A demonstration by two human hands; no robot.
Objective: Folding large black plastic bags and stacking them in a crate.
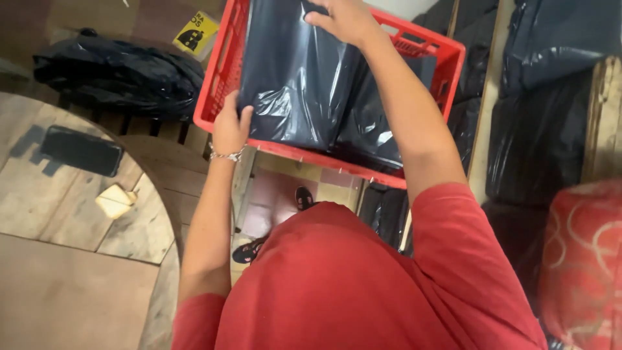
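Left hand (230,126) grips a black bag (295,78); right hand (346,19) lies flat on it, fingertips cropped.

glossy black plastic parcels (298,78) stand upright in a red crate (223,71); more black parcels (116,71) lie at its left and right. a yellow sign (195,32) with black marks lies beyond.

A packing or storeroom space is suggested. Black plastic mailer bags (304,78) are stacked in a red plastic crate (220,71), and more filled black bags (538,136) are piled between wooden shelf boards (483,97). A round wooden counter (58,214) is seen alongside.
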